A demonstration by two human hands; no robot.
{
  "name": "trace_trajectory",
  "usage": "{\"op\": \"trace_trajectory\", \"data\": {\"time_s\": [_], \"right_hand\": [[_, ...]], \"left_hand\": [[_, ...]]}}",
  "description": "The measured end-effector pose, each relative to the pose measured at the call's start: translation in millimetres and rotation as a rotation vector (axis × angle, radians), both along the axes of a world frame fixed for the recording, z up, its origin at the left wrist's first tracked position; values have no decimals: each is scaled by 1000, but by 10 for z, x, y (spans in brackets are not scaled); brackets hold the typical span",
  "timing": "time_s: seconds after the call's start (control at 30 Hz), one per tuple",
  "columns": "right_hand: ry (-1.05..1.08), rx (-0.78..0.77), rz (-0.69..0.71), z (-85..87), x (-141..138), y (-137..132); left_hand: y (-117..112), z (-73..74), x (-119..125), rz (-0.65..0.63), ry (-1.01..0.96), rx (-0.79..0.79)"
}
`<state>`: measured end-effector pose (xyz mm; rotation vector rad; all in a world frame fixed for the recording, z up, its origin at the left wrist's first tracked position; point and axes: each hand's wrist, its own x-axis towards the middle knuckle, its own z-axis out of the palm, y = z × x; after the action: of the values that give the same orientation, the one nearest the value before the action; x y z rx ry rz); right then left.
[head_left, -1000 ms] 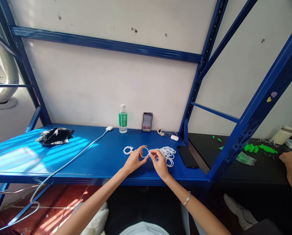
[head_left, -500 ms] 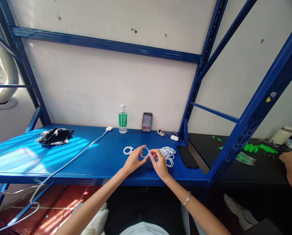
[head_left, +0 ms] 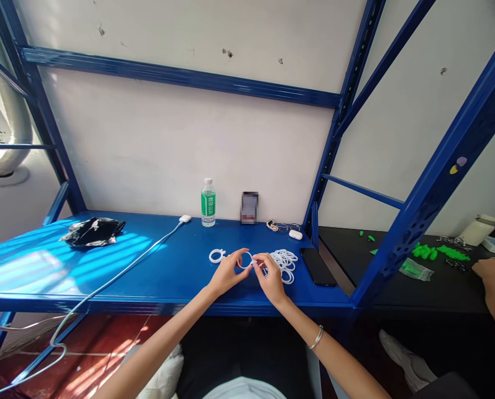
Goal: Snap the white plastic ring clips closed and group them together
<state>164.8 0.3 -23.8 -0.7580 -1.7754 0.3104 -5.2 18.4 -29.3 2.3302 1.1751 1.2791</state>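
Note:
Between my two hands is a white ring (head_left: 245, 268), held just above the blue table (head_left: 148, 277). My left hand (head_left: 230, 270) is closed on its left side, thumb below and fingers above. My right hand (head_left: 269, 275) pinches the ring's right side, where a small joint or clip seems to be; the fingertips hide its detail. Left of my left hand lies another white ring (head_left: 217, 256), partly covered by the fingers. A pile of white rings (head_left: 287, 260) rests on the table just beyond my right hand.
A water bottle (head_left: 208, 205), an upright phone (head_left: 249, 208), an earbud case (head_left: 296, 235) and a flat black phone (head_left: 318, 266) stand or lie around. Left are a white cable (head_left: 139, 256) and black bag (head_left: 93, 231). Right, another person's hand (head_left: 490, 274) is near green pieces (head_left: 425, 251).
Almost nothing differs. My hands keep the same grip on the white ring, with only a slight shift of the fingers.

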Motion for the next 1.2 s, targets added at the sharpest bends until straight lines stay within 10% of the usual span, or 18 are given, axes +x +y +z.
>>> {"op": "trace_trajectory", "data": {"time_s": [1.2], "right_hand": [[32,-21,-25,-19,24,24]], "left_hand": [[-53,75,20,-20,80,-9]]}}
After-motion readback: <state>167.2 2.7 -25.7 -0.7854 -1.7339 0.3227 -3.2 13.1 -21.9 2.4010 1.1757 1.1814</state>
